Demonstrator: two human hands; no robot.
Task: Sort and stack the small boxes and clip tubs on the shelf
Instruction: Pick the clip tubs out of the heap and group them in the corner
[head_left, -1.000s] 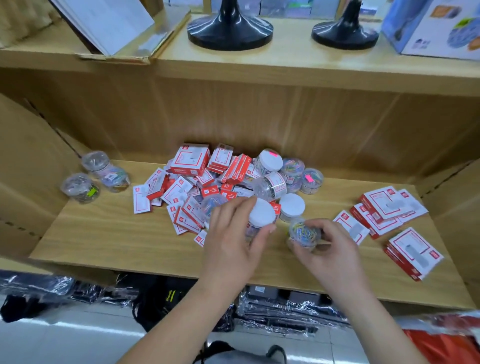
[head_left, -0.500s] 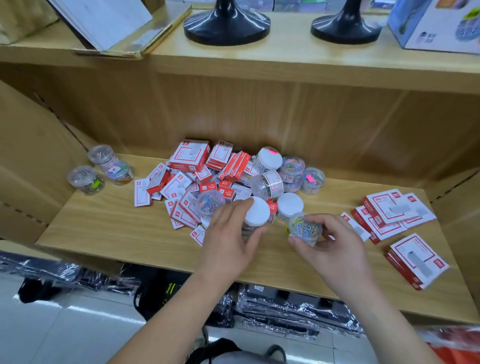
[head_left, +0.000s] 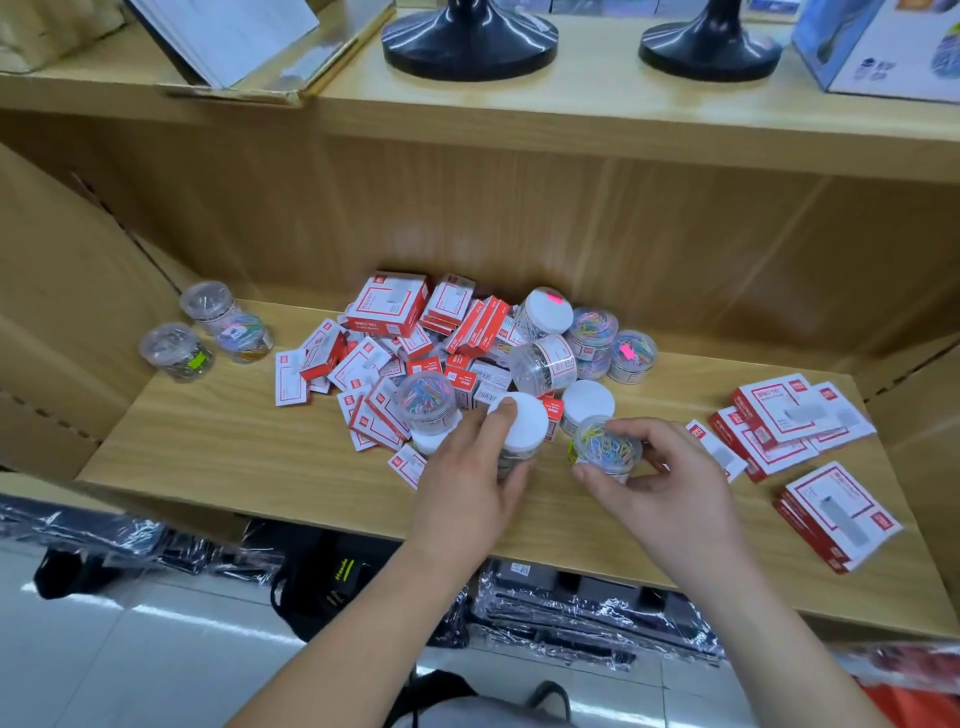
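Head view: on the wooden shelf (head_left: 218, 457), the left hand (head_left: 467, 483) is closed around a white-lidded tub (head_left: 519, 431), upright, long axis vertical, lid up. Just beside it, the right hand (head_left: 660, 483) half-curls around a clear tub of coloured clips (head_left: 605, 447), tilted toward the camera, near the front of the heap of red-and-white boxes (head_left: 384, 364).

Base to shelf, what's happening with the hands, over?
Left hand grip on white-lidded tub. Right hand grip on coloured-clip tub. Box pile crowds behind both.
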